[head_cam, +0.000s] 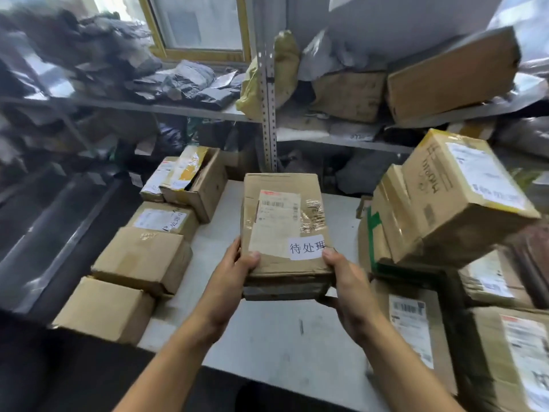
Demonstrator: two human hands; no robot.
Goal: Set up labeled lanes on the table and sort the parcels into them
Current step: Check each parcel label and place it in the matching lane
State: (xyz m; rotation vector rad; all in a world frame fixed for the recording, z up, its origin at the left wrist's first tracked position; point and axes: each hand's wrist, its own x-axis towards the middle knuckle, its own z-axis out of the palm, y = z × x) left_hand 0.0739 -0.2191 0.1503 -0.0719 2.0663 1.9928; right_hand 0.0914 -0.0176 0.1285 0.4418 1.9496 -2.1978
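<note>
I hold a flat brown cardboard parcel (282, 230) over the middle of the white table (267, 337). It carries a shipping label and a small white paper label with Chinese characters (306, 247) near its right front corner. My left hand (234, 275) grips the parcel's near left corner, thumb on top. My right hand (346, 286) grips the near right corner, thumb touching the paper label. A row of cardboard parcels (142, 260) lines the table's left side. A stack of parcels (445, 203) stands on the right.
Metal shelving (269, 108) behind the table holds grey plastic mailer bags (184, 84) on the left and brown boxes (451, 75) on the right. More labelled boxes (505, 352) crowd the near right. A window (196, 25) sits behind the shelves.
</note>
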